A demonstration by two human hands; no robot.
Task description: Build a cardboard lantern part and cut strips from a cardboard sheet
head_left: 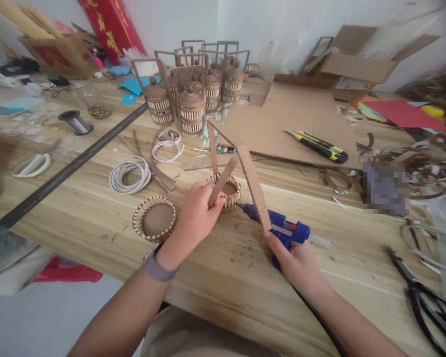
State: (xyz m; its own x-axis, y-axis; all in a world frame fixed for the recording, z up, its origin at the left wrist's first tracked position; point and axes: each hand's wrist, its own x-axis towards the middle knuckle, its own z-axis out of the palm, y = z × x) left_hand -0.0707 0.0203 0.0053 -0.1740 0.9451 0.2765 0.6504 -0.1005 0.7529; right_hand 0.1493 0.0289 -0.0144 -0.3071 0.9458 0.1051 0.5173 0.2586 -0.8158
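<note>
My left hand (200, 210) pinches a narrow cardboard strip (223, 181) beside a small round basket (232, 191) with a slatted rim. My right hand (297, 263) grips a blue glue gun (280, 225), its nozzle pointing left at the basket's side. The right thumb also presses the lower end of a bent cardboard handle (254, 186) against the gun. The handle's other leg reaches down to the basket's far side; how that end is joined is hidden. A second round basket (155, 219) lies left of my left wrist.
Several lidded baskets with tall handles (192, 111) stand at the back. A yellow-black utility knife (317, 145) rests on a cardboard sheet (263, 121). Black scissors (418, 292) lie right, white-handled scissors (35, 163) left. White cord coils (130, 174) and a wire spool (75, 122) sit left.
</note>
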